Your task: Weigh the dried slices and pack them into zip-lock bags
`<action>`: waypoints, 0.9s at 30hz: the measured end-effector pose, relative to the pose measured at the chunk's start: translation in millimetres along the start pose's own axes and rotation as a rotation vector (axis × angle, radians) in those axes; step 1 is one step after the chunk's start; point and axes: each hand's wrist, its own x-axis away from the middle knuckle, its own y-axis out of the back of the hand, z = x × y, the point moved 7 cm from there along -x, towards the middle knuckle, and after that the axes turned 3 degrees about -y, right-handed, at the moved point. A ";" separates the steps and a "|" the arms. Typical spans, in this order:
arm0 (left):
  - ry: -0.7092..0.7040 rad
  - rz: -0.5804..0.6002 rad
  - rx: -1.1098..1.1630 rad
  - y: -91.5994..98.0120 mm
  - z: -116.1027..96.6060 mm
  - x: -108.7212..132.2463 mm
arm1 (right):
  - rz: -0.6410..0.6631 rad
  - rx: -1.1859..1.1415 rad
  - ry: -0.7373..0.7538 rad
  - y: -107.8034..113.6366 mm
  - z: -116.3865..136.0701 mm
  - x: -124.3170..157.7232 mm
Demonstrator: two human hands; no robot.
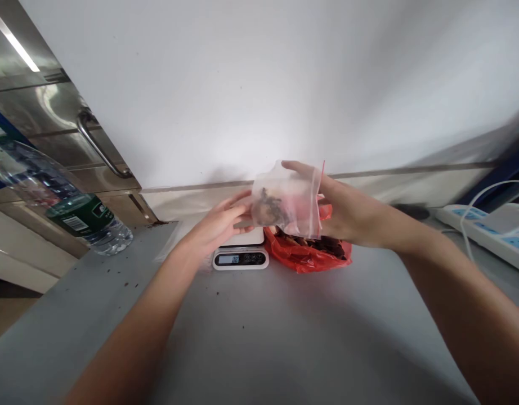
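Note:
My right hand [341, 211] holds a small clear zip bag [285, 205] by its red-edged end, above the table. One finger stretches along the bag's top edge, and other fingers are partly hidden behind the plastic. Dark, dried-looking pieces lie at the bag's left end. At that end is my left hand [226, 219], fingers apart, tips at the plastic; whether they press on it I cannot tell. Below them stands a white digital scale [241, 260] with a lit display, its plate partly covered by the left hand. Beside it lies an open red plastic bag [301, 259] with dark brown pieces inside.
A large plastic bottle with a green label [80, 216] stands at the left. Clear plastic [170, 244] lies left of the scale. A white power strip [490, 239] with a cable is at the right. A white wall [226, 95] rises behind the grey table [251, 349]; dark crumbs dot its surface.

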 end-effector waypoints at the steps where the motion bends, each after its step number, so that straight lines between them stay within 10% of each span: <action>1: 0.013 0.006 0.009 -1.4 0.5 -1.0 | 0.015 -0.001 -0.011 3.6 -0.6 1.5; 7: -0.067 0.171 0.080 -11.2 -11.2 -7.8 | -0.004 0.111 -0.057 24.3 -17.6 6.1; 17: -0.356 -0.106 -0.260 -15.8 -62.8 -33.4 | 0.122 0.322 -0.247 59.9 -57.1 26.6; 27: -0.543 0.044 -0.669 -55.0 -104.6 -33.9 | 0.244 0.315 -0.496 61.0 -74.3 37.6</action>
